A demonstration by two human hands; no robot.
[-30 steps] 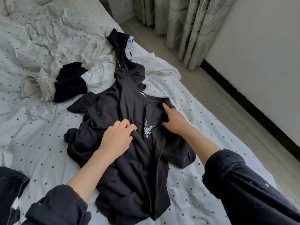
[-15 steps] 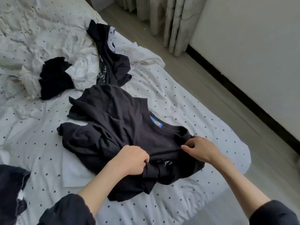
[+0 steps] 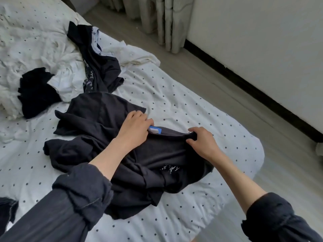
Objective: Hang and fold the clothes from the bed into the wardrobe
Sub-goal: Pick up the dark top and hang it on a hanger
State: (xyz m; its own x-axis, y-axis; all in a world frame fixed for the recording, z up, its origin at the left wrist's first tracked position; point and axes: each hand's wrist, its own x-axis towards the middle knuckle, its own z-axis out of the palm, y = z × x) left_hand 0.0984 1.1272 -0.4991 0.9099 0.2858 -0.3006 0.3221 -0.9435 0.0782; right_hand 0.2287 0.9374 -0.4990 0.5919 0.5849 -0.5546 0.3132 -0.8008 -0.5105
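Observation:
A crumpled black T-shirt (image 3: 97, 137) with a small white print lies on the dotted white bedsheet (image 3: 174, 95) near the bed's corner. My left hand (image 3: 134, 130) grips its neckline beside the blue-and-white label (image 3: 155, 130). My right hand (image 3: 201, 142) pinches the collar's right side between thumb and fingers. More clothes lie further up the bed: a dark garment with a printed lining (image 3: 94, 55), a black piece (image 3: 35, 91) and a white shirt (image 3: 68, 82).
The bed's corner (image 3: 251, 154) is just right of my right hand, with grey floor (image 3: 227, 81) beyond. Curtains (image 3: 166, 20) hang at the top, beside a white wall with a dark skirting board (image 3: 262, 95). Another dark garment (image 3: 7, 212) lies at the lower left edge.
The T-shirt has been dragged toward the bed's corner. My left hand moved from the bunched middle of the shirt up to the neckline by the label; my right hand stays on the collar.

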